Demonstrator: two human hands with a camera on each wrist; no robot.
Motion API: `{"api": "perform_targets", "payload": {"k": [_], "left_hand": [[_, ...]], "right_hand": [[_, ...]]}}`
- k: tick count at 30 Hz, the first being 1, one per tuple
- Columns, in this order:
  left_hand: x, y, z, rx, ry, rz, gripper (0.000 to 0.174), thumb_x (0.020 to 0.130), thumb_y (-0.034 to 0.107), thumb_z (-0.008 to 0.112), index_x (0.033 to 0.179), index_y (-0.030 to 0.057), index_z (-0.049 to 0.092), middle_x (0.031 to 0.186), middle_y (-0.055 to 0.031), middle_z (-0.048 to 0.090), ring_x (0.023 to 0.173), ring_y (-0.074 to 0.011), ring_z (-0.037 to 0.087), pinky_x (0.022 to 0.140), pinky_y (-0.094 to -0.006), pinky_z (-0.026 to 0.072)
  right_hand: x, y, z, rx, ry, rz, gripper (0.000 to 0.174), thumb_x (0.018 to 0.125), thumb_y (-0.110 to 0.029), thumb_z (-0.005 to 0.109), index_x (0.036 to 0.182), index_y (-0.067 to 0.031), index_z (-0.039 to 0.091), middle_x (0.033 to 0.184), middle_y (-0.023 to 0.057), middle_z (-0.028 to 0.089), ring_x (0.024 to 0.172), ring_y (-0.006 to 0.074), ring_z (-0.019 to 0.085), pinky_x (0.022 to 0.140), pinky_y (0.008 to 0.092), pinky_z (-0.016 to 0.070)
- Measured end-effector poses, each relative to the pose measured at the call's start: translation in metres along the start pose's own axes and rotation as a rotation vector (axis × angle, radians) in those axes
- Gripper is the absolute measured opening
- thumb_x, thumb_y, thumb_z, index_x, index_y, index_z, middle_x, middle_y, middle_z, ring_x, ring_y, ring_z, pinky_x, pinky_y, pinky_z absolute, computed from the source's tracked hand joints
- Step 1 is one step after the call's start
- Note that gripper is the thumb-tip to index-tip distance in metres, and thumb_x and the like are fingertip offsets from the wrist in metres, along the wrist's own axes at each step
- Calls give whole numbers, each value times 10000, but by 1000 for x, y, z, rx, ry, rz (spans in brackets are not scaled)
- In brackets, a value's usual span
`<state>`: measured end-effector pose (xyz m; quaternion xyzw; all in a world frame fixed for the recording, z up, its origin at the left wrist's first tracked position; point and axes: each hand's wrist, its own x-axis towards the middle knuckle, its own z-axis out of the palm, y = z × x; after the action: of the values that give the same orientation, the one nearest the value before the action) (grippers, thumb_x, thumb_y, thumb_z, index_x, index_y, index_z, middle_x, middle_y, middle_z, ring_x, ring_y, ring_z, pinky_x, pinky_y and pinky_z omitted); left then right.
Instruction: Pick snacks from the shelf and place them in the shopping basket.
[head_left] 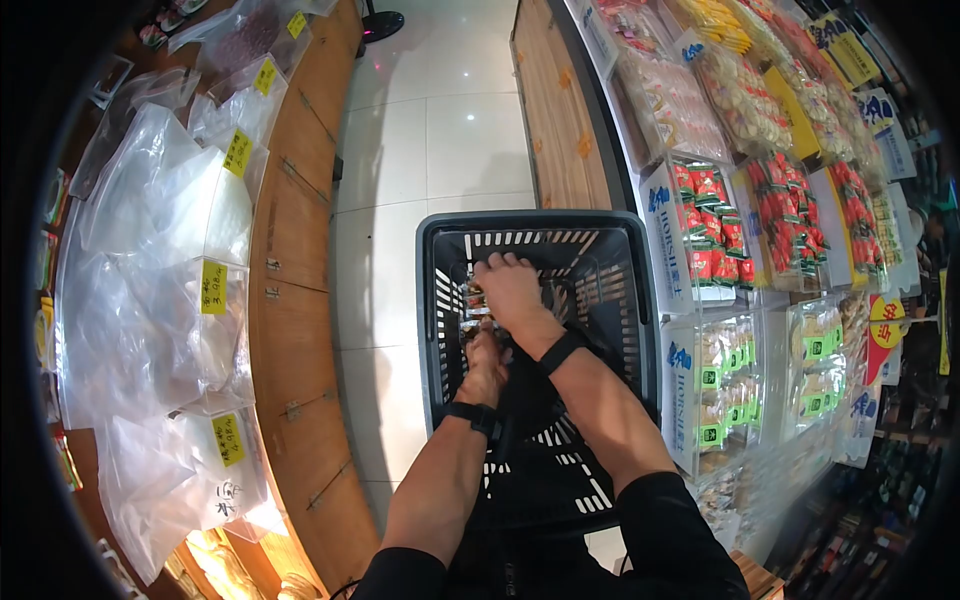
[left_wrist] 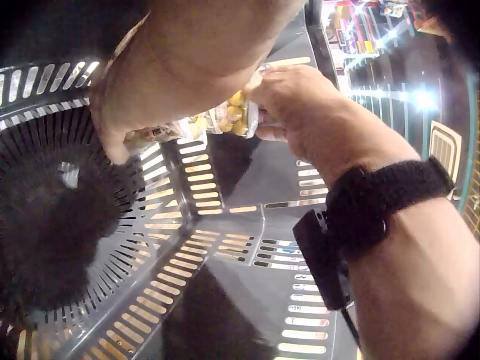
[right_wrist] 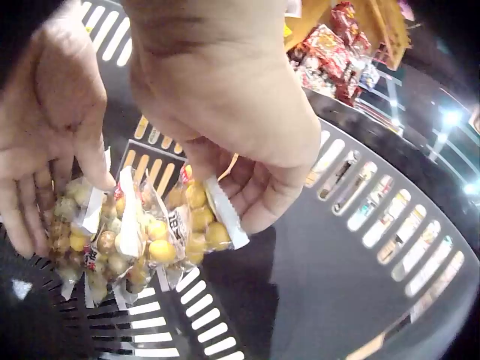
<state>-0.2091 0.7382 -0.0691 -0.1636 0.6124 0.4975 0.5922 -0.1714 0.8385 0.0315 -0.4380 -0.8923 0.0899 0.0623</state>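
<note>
Between my two hands, inside the black shopping basket [head_left: 640, 300], is a row of small clear packets [right_wrist: 154, 229] with round yellow and greenish pieces in them. My left hand [right_wrist: 56, 112] holds one end, thumb in front and fingers along the back. At the other end my right hand [right_wrist: 225, 97] grips the packets with curled fingers. In the head view the right hand [head_left: 512, 290] lies farther forward than the left hand [head_left: 484, 368], and the packets [head_left: 476, 306] show only partly. In the left wrist view my left hand [left_wrist: 180, 67] hides part of the row.
On the right, a display shelf holds bins of red snack packets [head_left: 712, 225] and green-labelled packets [head_left: 728, 380]. A wooden cabinet [head_left: 298, 300] stands on the left, with clear plastic sheets [head_left: 160, 290] and yellow price tags [head_left: 214, 287] above. Pale tiled floor [head_left: 400, 160] runs ahead between them.
</note>
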Motion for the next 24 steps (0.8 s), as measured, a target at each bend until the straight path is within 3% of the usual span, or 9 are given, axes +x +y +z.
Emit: {"api": "perform_targets", "payload": {"k": [5, 8, 11, 14, 17, 18, 21, 22, 24], "left_hand": [[7, -7, -7, -39, -50, 61, 237, 898, 300, 553, 973, 77, 586, 892, -66, 631, 766, -182, 625, 538, -271, 469], [-3, -2, -4, -47, -34, 42, 258, 898, 320, 558, 956, 70, 583, 888, -65, 635, 729, -173, 619, 516, -269, 460], [-3, -1, 0, -10, -1, 56, 349, 903, 386, 563, 975, 46, 587, 896, -74, 640, 710, -177, 610, 507, -270, 457], [-9, 5, 4, 97, 74, -23, 411, 901, 450, 576, 991, 50, 599, 885, -75, 640, 690, -186, 597, 511, -307, 459], [-10, 4, 11, 100, 165, -8, 408, 909, 472, 566, 973, 72, 616, 846, -69, 638, 669, -198, 590, 519, -344, 459], [-11, 5, 12, 108, 150, -18, 390, 910, 465, 569, 959, 81, 618, 837, -63, 635, 671, -196, 591, 524, -353, 461], [-14, 9, 9, 113, 109, -32, 354, 911, 453, 577, 924, 102, 622, 818, -51, 624, 676, -190, 592, 531, -363, 466], [-19, 11, 9, 107, 95, -25, 352, 909, 454, 580, 917, 105, 623, 817, -50, 619, 676, -188, 591, 528, -356, 467], [-25, 15, 8, 97, 97, -10, 361, 902, 464, 591, 915, 104, 619, 819, -50, 610, 674, -185, 589, 521, -345, 467]], "right_hand": [[15, -12, 37, 3, -147, -48, 214, 772, -113, 615, 975, -73, 672, 978, 87, 652, 1013, 266, 605, 892, 399, 458], [13, -9, 46, 106, -93, -15, 232, 764, -98, 626, 992, -68, 660, 1003, 107, 645, 1032, 291, 597, 925, 399, 452], [4, 2, 35, 334, 96, -13, 272, 748, -54, 635, 1020, -56, 631, 1031, 138, 630, 1030, 334, 584, 929, 408, 450], [-9, 17, 24, 499, 339, 158, 295, 750, -26, 636, 1041, -47, 595, 1041, 167, 610, 1030, 365, 569, 909, 416, 456], [-23, 25, 19, 514, 397, 444, 244, 800, -43, 601, 1043, -36, 590, 1014, 169, 628, 945, 376, 610, 802, 438, 485], [-32, 31, 30, 462, 294, 500, 308, 799, -44, 592, 1107, -49, 578, 1045, 178, 626, 902, 383, 614, 788, 434, 495], [-43, 31, 55, 590, 199, 556, 399, 795, -31, 573, 1193, -56, 548, 1019, 158, 628, 868, 316, 627, 786, 391, 504], [-44, 41, 90, 719, 210, 534, 433, 832, -5, 507, 1261, -58, 515, 1011, 129, 624, 877, 223, 614, 787, 335, 504], [-43, 47, 116, 879, 81, 484, 406, 863, 3, 469, 1263, -46, 515, 1004, 124, 615, 886, 187, 591, 784, 311, 498]]}}
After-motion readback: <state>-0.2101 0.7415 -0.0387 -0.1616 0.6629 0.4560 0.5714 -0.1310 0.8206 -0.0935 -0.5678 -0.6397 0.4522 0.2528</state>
